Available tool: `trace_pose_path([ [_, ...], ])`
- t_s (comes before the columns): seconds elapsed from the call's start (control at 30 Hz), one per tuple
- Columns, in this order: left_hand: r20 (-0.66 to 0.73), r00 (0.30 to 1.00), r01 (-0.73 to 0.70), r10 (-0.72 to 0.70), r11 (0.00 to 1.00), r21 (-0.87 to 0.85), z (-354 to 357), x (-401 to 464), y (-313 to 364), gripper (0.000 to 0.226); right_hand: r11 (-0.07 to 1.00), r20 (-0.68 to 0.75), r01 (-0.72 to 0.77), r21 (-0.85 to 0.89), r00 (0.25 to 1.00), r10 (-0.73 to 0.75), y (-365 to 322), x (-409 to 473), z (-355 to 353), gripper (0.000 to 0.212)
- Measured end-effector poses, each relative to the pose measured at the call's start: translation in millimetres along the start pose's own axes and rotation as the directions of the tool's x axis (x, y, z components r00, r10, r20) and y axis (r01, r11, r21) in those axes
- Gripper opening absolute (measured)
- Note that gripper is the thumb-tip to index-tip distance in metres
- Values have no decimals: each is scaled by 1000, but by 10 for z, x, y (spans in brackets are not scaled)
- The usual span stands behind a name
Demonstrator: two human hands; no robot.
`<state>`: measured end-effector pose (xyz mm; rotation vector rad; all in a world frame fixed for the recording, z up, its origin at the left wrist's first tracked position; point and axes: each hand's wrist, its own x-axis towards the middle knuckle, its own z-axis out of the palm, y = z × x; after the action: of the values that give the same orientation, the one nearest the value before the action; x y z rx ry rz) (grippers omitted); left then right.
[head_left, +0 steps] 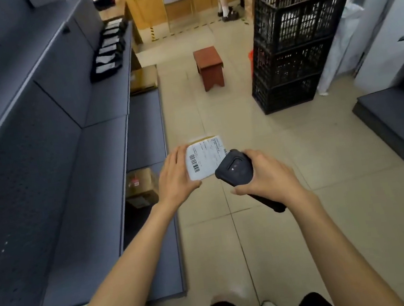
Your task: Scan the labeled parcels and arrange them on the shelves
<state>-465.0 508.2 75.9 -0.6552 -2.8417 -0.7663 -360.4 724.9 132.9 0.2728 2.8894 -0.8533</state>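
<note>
The left hand (177, 175) grips a small labelled parcel (206, 161) by its near edge, barcode up, while the right hand (266, 174) clasps a black scanner (236, 170) just beside it — grey shelves (108, 149) to the left, stacked black crates (292, 46) and a brown stool (209, 67) beyond.

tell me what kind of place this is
Probably a parcel pickup or sorting room. Grey shelving runs along the left with a row of labeled black parcels on it, black plastic crates are stacked on the tiled floor, and the person holds a labeled parcel beside a handheld scanner.
</note>
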Motion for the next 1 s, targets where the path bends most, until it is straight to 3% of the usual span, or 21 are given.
trace_pose_path([
  [0.3,-21,1000,22,-21,999,32,260,1605,-717,96,1000,44,29,-9,999,-28,-74,1752,-92,81],
  [0.6,-104,995,-1,4,1000,22,-201,4202,-1612,92,994,4,107,17,994,-107,-903,4304,-566,79],
  [1.0,-389,921,-7,18,1000,31,-804,7064,-2335,83,949,-104,305,74,949,-297,-1650,7312,-1301,70],
])
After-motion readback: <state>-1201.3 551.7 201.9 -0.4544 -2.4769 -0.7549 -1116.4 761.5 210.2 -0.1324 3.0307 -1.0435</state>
